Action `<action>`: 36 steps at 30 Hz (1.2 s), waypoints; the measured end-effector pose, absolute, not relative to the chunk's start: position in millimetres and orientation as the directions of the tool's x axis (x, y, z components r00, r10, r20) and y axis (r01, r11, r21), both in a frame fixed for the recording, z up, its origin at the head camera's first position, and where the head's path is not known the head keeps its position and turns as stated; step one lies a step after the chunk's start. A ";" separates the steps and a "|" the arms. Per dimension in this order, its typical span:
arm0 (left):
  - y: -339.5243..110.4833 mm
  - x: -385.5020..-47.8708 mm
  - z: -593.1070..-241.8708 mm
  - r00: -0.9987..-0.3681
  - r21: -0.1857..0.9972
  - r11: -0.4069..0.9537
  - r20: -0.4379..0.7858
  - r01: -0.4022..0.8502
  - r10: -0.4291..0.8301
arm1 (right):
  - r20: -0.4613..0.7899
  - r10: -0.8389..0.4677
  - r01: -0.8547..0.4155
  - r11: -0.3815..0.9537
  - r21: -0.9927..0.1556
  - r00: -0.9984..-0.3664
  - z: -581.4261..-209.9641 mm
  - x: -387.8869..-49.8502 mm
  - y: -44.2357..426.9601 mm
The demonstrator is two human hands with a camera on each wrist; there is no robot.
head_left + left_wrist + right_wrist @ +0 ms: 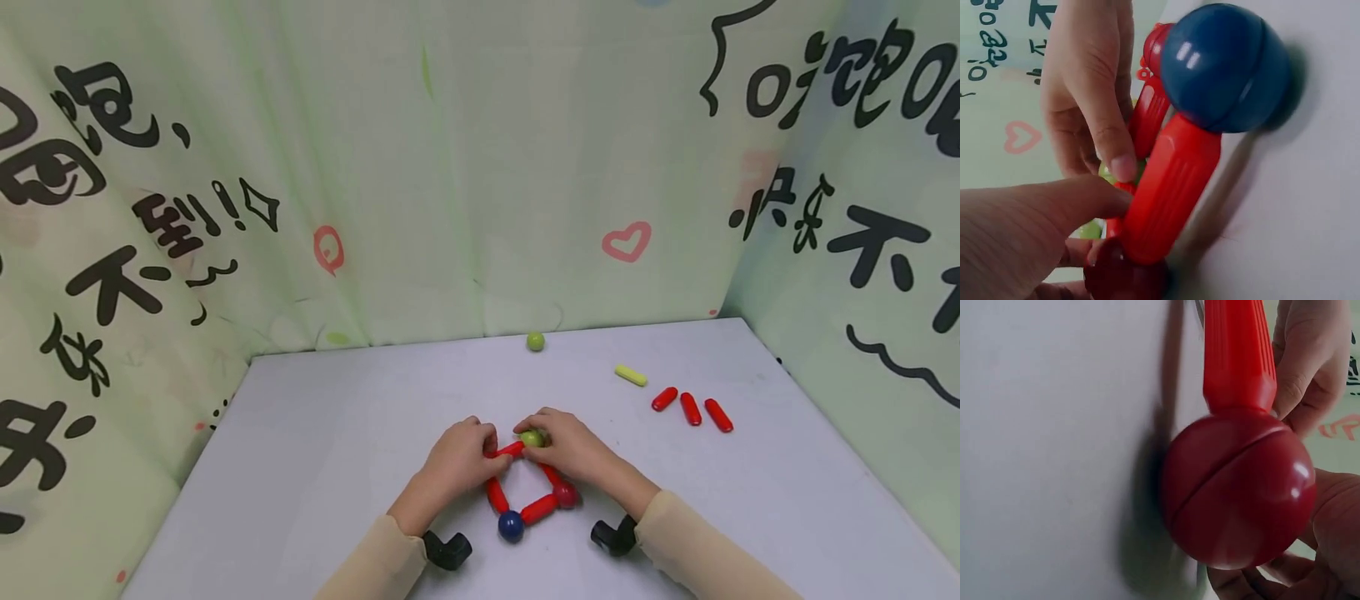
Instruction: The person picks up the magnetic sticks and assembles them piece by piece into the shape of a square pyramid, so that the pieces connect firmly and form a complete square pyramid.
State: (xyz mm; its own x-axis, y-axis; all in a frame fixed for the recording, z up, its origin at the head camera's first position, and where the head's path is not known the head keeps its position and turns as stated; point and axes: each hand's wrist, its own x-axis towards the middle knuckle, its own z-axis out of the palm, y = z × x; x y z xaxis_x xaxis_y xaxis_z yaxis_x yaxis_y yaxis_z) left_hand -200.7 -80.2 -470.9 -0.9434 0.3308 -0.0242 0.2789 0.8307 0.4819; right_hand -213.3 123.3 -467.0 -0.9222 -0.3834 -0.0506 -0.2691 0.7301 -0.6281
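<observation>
Booth-type spot: printed curtains [517, 167] round tbl [322, 442]

Room lay left; the centre was crowded

The widest passage crossed the white table [300, 433] left of the left hand [459, 454]. The right hand [566, 444], linked red rods [540, 509] and a blue ball [511, 527] blocked the centre. Beyond, a gap led to the far green ball [535, 341], a yellow rod [631, 376] and loose red rods [691, 409] bounding its right.
</observation>
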 end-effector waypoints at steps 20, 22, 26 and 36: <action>-74.5 -209.1 -465.6 -0.905 0.554 0.770 -0.068 0.316 0.420 | -0.029 -0.184 -0.174 0.964 -0.202 -0.983 -453.9 -269.5 196.5; -76.0 -209.8 -466.3 -0.918 0.561 0.776 -0.068 0.289 0.391 | -0.044 -0.170 -0.159 0.969 -0.187 -0.985 -455.7 -271.6 202.7; -78.9 -210.3 -469.0 -0.949 0.587 0.782 -0.070 0.211 0.309 | -0.038 -0.133 -0.121 0.967 -0.222 -0.990 -458.7 -272.7 207.4; -86.2 -208.2 -472.6 -0.989 0.667 0.742 -0.052 0.071 0.142 | -0.090 -0.138 -0.105 0.946 -0.306 -0.986 -453.8 -269.0 209.8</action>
State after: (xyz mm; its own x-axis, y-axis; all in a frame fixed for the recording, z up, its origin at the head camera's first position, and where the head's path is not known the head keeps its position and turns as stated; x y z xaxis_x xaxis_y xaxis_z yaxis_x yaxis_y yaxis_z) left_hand -208.2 -86.2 -472.6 -0.9885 0.1417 -0.0521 0.0713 0.7420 0.6666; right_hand -269.0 209.8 -453.8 -0.9863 -0.1382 -0.0899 -0.1048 0.9463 -0.3057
